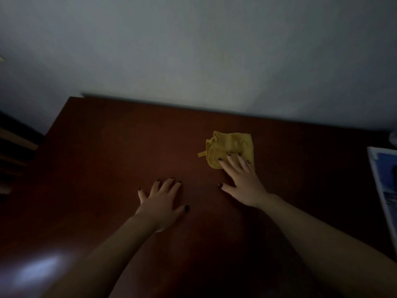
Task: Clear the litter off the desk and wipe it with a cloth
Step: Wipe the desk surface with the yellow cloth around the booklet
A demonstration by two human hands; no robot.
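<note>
Dim room, dark red-brown wooden desk [107,168] against pale wall | my right hand [242,179] flat, fingers spread, pressing crumpled yellow cloth [229,145] mid-desk | left hand [161,201] flat, bracing | step: wiping | next: likely sweep uncovered areas.

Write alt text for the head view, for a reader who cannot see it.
A person's right hand presses flat on a crumpled yellow cloth on a dark reddish-brown desk, while the left hand rests flat on the bare wood. A blue-and-white printed sheet lies at the desk's right edge.
</note>
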